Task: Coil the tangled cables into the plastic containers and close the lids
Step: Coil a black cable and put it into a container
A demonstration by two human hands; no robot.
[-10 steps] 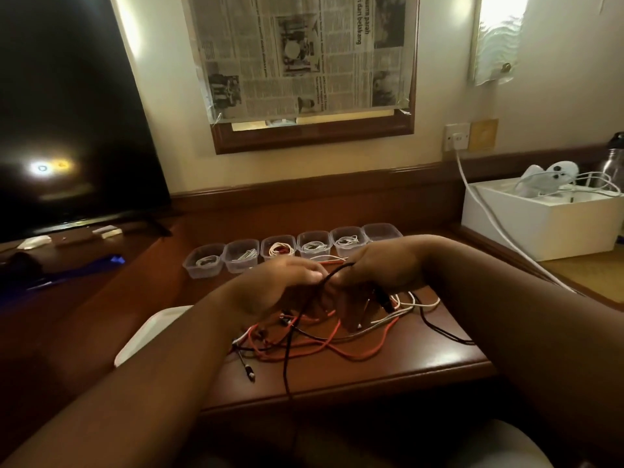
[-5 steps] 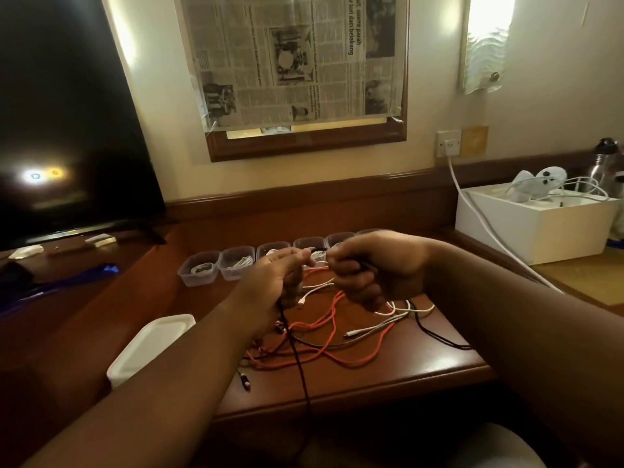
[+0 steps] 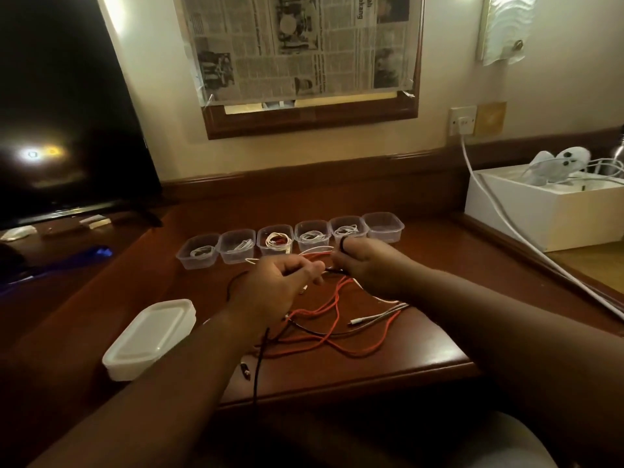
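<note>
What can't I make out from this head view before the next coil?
- Black cable: lower run drops past the desk edge into shadow; its end is unseen.
- Left hand and right hand: curled fingers hide how many loops they hold.
- Rightmost container: contents too dim to tell.
- Stacked lids: count unclear.

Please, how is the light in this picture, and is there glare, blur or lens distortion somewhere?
Head view: dim, warm light; a bright glare spot sits on the dark TV; the wall lamp is overexposed; wide-angle bending shows at the edges; the left hand and right hand on the black cable look slightly soft.
</note>
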